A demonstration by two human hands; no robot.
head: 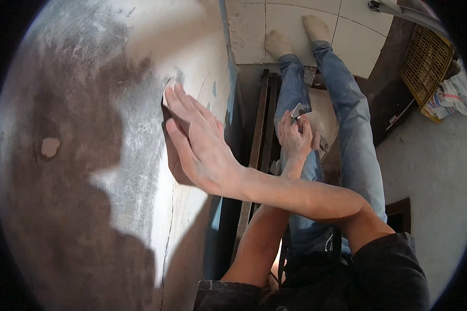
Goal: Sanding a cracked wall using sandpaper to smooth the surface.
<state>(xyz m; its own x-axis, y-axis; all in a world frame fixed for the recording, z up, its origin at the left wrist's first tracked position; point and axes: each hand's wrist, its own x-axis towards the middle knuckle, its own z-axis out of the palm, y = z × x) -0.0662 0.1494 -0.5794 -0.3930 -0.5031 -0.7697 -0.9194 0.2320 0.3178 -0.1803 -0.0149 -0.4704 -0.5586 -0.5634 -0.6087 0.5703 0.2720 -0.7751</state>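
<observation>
My right hand [198, 134] reaches across to the painted wall [140, 194], palm towards it and fingers stretched out. A thin pale edge [169, 93] shows at its fingertips; whether this is a sheet under the palm is unclear. In front of my knees, my left hand [297, 134] holds a putty knife [298, 110] with a small metal blade. Against the same hand lies another flat, pale blade [313, 119], with a handle [324, 145] pointing down to the right. The fingers partly hide both. Grey, cloudy patches and a thin vertical crack mark the wall.
Long dark bars [260, 128] stand between the wall and my legs. Bare feet rest on white floor tiles [295, 50]. At the right are a yellow plastic crate [426, 64], a striped woven sack [453, 97] and grey floor [428, 155]. A curved metal piece [402, 11] juts in above.
</observation>
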